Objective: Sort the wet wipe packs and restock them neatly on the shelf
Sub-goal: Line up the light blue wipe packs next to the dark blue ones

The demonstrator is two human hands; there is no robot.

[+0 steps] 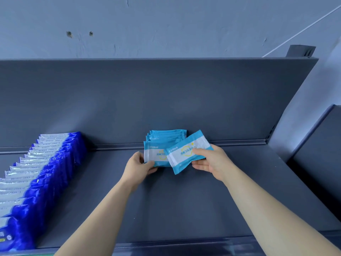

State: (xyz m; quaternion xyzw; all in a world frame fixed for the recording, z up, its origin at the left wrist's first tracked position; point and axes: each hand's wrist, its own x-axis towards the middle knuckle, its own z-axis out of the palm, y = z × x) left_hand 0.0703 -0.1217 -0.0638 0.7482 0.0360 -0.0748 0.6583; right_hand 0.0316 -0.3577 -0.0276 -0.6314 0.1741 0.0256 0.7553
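Shelf [184, 209]: dark grey, with an upright back panel [166, 93] of the same colour; pale blue wall [166, 24] above.

Light-blue wet wipe packs [167, 136]: a short row standing on edge at the back edge of the shelf, about midway along it, the rearmost against the back panel; the front pack [156, 154] faces outward, label upside down.

Left hand [137, 166]: grips the front pack at its lower left corner, thumb on the face, fingers curled beneath.

Right hand [210, 161]: pinches a single light-blue pack [188, 153] by its right end, thumb on top, fingers under; this pack is tilted and overlaps the right side of the front pack.

Dark-blue packs [46, 172]: a long row on edge, running from the back edge to the front left corner; well apart from the light-blue row.
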